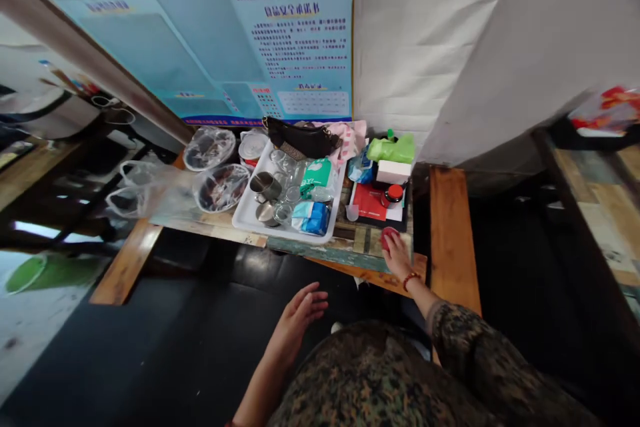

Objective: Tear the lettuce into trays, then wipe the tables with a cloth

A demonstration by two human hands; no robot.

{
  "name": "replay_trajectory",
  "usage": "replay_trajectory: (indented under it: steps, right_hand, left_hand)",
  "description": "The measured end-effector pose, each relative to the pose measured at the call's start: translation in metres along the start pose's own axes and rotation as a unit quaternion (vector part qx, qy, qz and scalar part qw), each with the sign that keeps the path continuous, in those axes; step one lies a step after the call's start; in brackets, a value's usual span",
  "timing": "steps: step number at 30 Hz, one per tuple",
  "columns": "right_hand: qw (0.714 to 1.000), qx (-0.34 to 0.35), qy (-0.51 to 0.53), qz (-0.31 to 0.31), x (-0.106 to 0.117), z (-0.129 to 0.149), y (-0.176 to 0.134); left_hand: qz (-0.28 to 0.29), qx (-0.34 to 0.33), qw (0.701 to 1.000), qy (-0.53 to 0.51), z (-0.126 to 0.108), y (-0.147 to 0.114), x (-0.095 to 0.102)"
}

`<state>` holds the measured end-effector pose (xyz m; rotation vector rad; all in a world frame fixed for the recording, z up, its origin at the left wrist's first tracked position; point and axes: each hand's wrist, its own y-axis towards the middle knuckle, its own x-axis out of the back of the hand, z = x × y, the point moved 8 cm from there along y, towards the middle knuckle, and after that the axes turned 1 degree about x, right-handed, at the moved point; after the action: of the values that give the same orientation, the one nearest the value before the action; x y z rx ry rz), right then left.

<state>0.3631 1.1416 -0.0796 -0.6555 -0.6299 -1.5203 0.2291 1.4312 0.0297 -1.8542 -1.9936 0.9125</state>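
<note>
At the front right corner of the wooden table (373, 240), my right hand (397, 259) has its fingers on a small round red thing (389, 236). Its kind is too small to make out. My left hand (301, 312) hangs in the air in front of the table, fingers stretched out and nothing in them. Just behind the red thing lie a red booklet (369, 203) and a jar with a red-orange lid (394, 194). A small clear cup (353, 213) stands to their left.
A white tray (245, 219) holds metal cups, glasses, a blue-white packet (311, 217) and a green packet (316, 175). Left of it are plastic-covered bowls (223, 188). A black bag (303, 139) lies at the back. Wooden benches (453, 233) flank the table.
</note>
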Motion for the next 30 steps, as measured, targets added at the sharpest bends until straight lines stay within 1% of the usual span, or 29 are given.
replay_trajectory:
  steps: [1,3,5,6,8,10,11,12,13,16,17,19,22,25,28,30]
  right_hand:
    - [0.999,0.02,-0.029,0.02,-0.014,0.002,0.005]
    - [0.991,0.087,-0.052,0.087,-0.043,0.018,0.005]
    - [0.971,0.161,-0.042,0.173,-0.064,0.039,0.002]
    - [0.958,0.189,-0.034,0.211,-0.07,0.049,0.003]
    - [0.936,0.234,-0.018,0.264,-0.071,0.067,0.015]
    - [0.916,0.278,-0.009,0.291,-0.063,0.085,0.039]
    - [0.909,0.294,-0.01,0.294,-0.057,0.092,0.053]
    - [0.91,0.298,-0.015,0.287,-0.051,0.097,0.07]
    - [0.921,0.286,-0.025,0.265,-0.044,0.099,0.089]
    - [0.965,0.2,-0.054,0.162,-0.028,0.095,0.14]
    - [0.972,0.179,-0.057,0.14,-0.027,0.093,0.152]
    - [0.978,0.157,-0.044,0.128,-0.033,0.089,0.164]
    - [0.985,0.114,0.035,0.126,-0.04,0.077,0.169]
    - [0.985,0.067,0.105,0.121,-0.039,0.06,0.164]
    - [0.986,0.037,0.121,0.108,-0.032,0.051,0.153]
    - [0.987,0.025,0.127,0.096,-0.028,0.052,0.148]
  left_hand:
    - [-0.007,0.0,1.0,-0.001,-0.009,0.011,-0.006]
    - [-0.002,0.006,1.0,0.003,-0.025,0.032,-0.023]
    - [0.009,0.015,1.0,0.01,-0.04,0.052,-0.042]
    - [0.011,0.018,1.0,0.013,-0.048,0.061,-0.05]
    - [0.008,0.02,1.0,0.018,-0.061,0.077,-0.061]
    - [-0.001,0.018,1.0,0.021,-0.072,0.09,-0.067]
    - [-0.008,0.017,1.0,0.02,-0.077,0.095,-0.069]
    - [-0.016,0.017,1.0,0.019,-0.081,0.1,-0.069]
    - [-0.024,0.017,0.999,0.018,-0.084,0.104,-0.07]
    - [-0.035,0.02,0.999,0.023,-0.093,0.112,-0.073]
    - [-0.036,0.022,0.999,0.026,-0.096,0.114,-0.076]
    - [-0.036,0.024,0.999,0.03,-0.103,0.116,-0.08]
    - [-0.036,0.02,0.999,0.035,-0.114,0.119,-0.086]
    - [-0.025,0.018,0.999,0.045,-0.122,0.127,-0.091]
    - [0.0,0.026,0.998,0.058,-0.124,0.141,-0.096]
    - [0.013,0.032,0.997,0.07,-0.124,0.155,-0.099]
